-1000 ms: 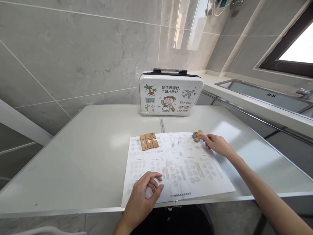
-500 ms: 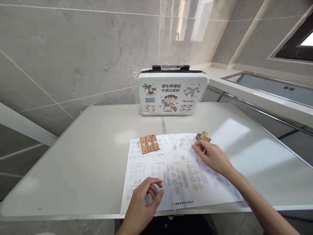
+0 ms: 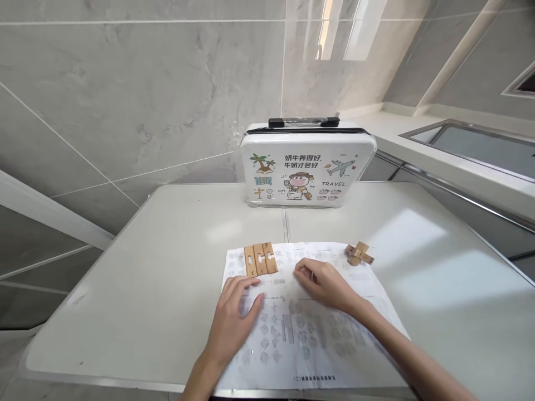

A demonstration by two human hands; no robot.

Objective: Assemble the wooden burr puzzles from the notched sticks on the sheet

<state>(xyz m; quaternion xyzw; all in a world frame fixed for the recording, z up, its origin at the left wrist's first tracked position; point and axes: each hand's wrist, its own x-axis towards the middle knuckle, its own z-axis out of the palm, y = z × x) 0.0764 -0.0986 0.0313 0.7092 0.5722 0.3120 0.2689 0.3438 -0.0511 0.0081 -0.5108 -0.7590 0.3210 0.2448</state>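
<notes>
A printed paper sheet [image 3: 309, 340] full of small diagrams lies on the white table [image 3: 159, 267]. Three flat notched wooden pieces [image 3: 260, 259] lie side by side at the sheet's far left corner. A small assembled wooden cross puzzle [image 3: 358, 254] rests at its far right corner. My left hand [image 3: 236, 312] lies on the sheet with fingers stretched flat, fingertips just below the three pieces. My right hand [image 3: 321, 283] rests on the sheet's middle, fingers loosely curled, nothing visible in them, well left of the cross puzzle.
A white cartoon-printed case [image 3: 308, 165] with a black handle stands upright at the table's far edge against the tiled wall. A counter with a recessed sink [image 3: 476, 147] runs along the right side. The table's near edge is close to my body.
My right hand let go of the cross puzzle and moved left to the sheet's middle. My left hand slid forward from the sheet's near edge and flattened below the three pieces.
</notes>
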